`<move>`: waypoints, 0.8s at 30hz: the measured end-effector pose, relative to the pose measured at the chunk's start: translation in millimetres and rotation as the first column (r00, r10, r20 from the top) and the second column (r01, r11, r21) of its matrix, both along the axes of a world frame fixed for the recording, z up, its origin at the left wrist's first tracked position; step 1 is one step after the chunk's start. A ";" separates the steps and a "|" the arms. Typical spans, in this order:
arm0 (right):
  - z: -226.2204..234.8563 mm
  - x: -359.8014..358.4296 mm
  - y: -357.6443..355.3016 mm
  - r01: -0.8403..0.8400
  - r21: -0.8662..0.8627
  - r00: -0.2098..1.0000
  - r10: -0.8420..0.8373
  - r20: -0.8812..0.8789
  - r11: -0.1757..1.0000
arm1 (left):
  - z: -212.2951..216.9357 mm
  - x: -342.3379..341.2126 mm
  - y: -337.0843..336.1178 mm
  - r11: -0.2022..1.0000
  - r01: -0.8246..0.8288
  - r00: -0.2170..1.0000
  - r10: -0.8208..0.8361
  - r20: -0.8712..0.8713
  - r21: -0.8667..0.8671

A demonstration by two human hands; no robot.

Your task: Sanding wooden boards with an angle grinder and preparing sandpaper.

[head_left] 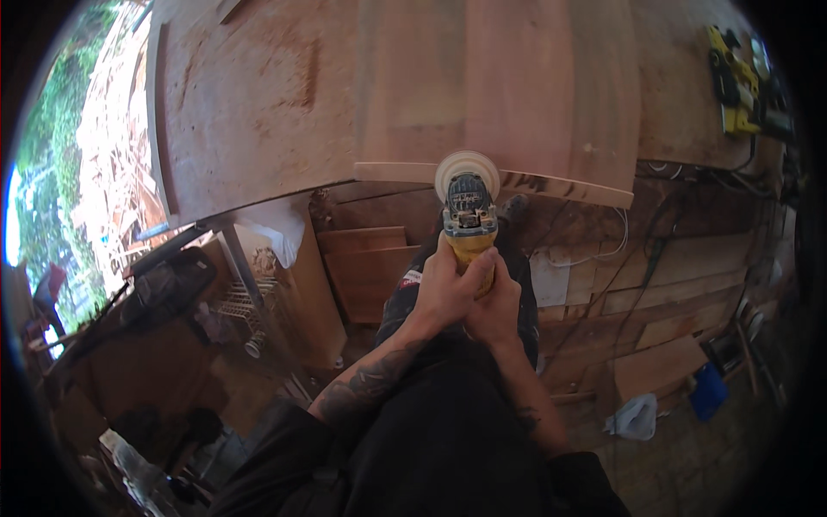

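In the head view, I have both hands closed around the yellow body [474, 252] of a disc sander [469, 207]: the left hand [441, 289] wraps it from the left side, and the right hand [500, 302] grips it from the right, close against the other. How firmly they squeeze, I cannot tell. I judge the sander to be fairly heavy for its size, stiff throughout, and weighted toward the dark gear head [468, 194], so it would tend to dip at the front; the casing may be slick with dust. The yellow body is where I would take hold, with fingers well back from the round pale disc [466, 164], which looks like the part to keep clear of. The sander lies just ahead of the hands, pointing away from the person, its disc overlapping the front edge [568, 186] of the wooden panel [517, 86] in my view. Whether disc and edge touch, I cannot make out. The panel lies beyond both hands, on a dusty workbench [258, 112].
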State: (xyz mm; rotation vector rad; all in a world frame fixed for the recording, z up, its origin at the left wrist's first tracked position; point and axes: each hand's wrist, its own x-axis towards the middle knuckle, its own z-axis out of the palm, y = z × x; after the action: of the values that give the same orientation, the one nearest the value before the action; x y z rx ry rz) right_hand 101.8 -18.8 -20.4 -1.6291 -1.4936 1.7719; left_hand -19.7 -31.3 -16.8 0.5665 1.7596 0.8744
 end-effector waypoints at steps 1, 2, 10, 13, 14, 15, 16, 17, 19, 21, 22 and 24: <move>-0.5 -11.7 -1.2 -0.025 -0.005 1.000 0.025 -0.004 1.000 | 0.3 -10.0 -5.0 0.999 -0.044 0.999 0.044 0.005 0.026; -0.4 -22.1 -1.9 -0.029 -0.008 0.999 0.029 -0.018 1.000 | 1.0 -19.4 -9.3 0.997 -0.071 0.997 0.071 -0.007 0.005; 2.0 -97.7 -10.1 -0.239 -0.005 0.970 0.239 0.048 0.971 | -2.5 -84.1 -41.2 0.968 -0.243 0.966 0.248 -0.072 0.070; 5.2 -121.6 -3.3 -0.319 -0.035 0.943 0.321 0.088 0.947 | -7.6 -103.2 -47.0 0.939 -0.334 0.938 0.340 -0.070 0.082; 7.7 -128.8 0.1 -0.343 -0.017 0.936 0.343 0.081 0.939 | -8.3 -109.4 -47.6 0.941 -0.335 0.939 0.338 -0.067 0.050; 10.8 -135.5 3.6 -0.354 -0.038 0.929 0.356 0.097 0.934 | -7.7 -115.3 -47.4 0.909 -0.408 0.911 0.412 -0.035 0.080; 14.8 -140.8 6.7 -0.380 -0.037 0.924 0.381 0.026 0.924 | -5.1 -119.3 -46.8 0.873 -0.468 0.882 0.470 0.016 0.136; 20.5 -143.9 9.5 -0.383 -0.026 0.924 0.382 -0.037 0.923 | 2.0 -121.8 -48.1 0.874 -0.471 0.881 0.473 0.016 0.122; 36.0 -143.7 10.5 -0.375 0.035 0.921 0.377 -0.094 0.926 | 22.5 -119.1 -46.5 0.838 -0.535 0.840 0.541 -0.038 0.109; 52.8 -134.0 9.8 -0.315 0.129 0.921 0.336 -0.198 0.940 | 51.2 -105.2 -42.0 0.863 -0.453 0.873 0.480 -0.088 0.223; 60.1 -127.1 12.7 -0.326 0.129 0.922 0.345 -0.174 0.937 | 68.4 -99.1 -39.3 0.878 -0.380 0.893 0.431 -0.134 0.293; 74.5 -110.9 19.8 -0.175 0.285 0.930 0.253 -0.266 0.942 | 94.8 -88.1 -23.6 0.920 -0.280 0.926 0.335 -0.176 0.275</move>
State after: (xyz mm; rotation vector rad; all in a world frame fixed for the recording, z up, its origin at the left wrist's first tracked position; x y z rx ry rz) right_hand -9.1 1.0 54.2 -1.0508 -1.7197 1.7501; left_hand -107.8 -54.9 78.0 0.5695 1.9906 1.3074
